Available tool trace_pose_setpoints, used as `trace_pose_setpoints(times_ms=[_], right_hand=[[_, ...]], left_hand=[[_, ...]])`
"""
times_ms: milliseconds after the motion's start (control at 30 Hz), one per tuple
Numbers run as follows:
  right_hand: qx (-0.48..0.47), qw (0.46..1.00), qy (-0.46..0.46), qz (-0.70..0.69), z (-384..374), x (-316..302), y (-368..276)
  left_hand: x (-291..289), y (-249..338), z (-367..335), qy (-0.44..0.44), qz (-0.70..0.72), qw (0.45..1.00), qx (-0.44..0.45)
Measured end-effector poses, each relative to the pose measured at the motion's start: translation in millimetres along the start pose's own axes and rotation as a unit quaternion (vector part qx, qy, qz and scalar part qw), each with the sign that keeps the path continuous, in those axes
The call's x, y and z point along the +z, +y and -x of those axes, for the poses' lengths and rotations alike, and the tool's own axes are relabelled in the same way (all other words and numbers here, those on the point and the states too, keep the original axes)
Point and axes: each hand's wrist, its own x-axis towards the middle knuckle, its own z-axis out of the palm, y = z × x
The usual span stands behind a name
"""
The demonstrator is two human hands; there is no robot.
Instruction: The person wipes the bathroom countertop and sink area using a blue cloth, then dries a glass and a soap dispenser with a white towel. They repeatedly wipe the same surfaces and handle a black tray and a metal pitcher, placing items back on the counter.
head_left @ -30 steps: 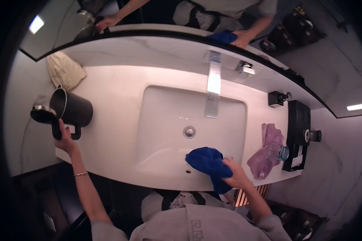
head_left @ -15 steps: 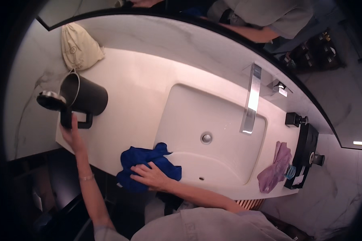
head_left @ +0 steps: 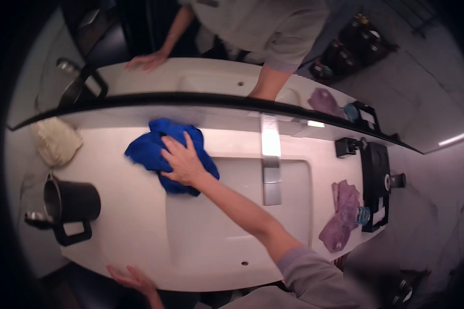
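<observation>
My right hand [head_left: 185, 162] lies with its fingers spread over a crumpled blue cloth [head_left: 144, 149], pressing it against the back of the white counter. The cloth reaches the wall below the mirror and overlaps the rear left corner of the sink [head_left: 206, 226]. My left hand [head_left: 131, 279] is at the counter's front left edge, fingers apart and nothing in it. To the far left stands a black kettle [head_left: 80, 201] with its lid flipped up and its handle toward the front. Behind the kettle sits a cream drawstring bag [head_left: 56, 141].
A chrome faucet [head_left: 271, 170] juts out over the sink. On the right are a purple cloth [head_left: 340, 226], a clear plastic cup-like item [head_left: 362, 215], a black tray [head_left: 375, 175] and a small black dispenser [head_left: 346, 148]. The mirror [head_left: 232, 77] spans the back wall.
My right hand has moved the blue cloth from the counter's front edge to its back. My left hand has let go of the kettle's handle and come to the front edge. The view has shifted.
</observation>
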Motion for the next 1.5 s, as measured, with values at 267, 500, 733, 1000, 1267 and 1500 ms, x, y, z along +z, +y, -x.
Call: trace_pose_setpoints(times_ms=[267, 500, 733, 1000, 1267, 1500], right_hand=[[0.204, 0.95, -0.011, 0.235, 159, -168, 116], [0.504, 0.824, 0.219, -0.139, 254, -246, 64], [0.502, 0.427, 0.485, -0.574, 301, -358, 8], [0.422, 0.44, 0.726, -0.318, 278, -441, 124], [0.698, 0.662, 0.179, 0.205, 283, -327, 247], [0.411, 0.883, 0.075, 0.212, 301, -241, 97]], left_hand=[[3, -17, 2, 0.066, -0.027, 0.996, 0.062], [6, 88, 39, -0.159, 0.203, 0.933, 0.251], [85, 478, 117, -0.385, 0.52, 0.733, 0.211], [238, 686, 169, -0.417, 0.383, 0.748, 0.347], [151, 637, 130, -0.357, 0.411, 0.764, 0.347], [190, 632, 115, -0.288, 0.396, 0.742, 0.457]])
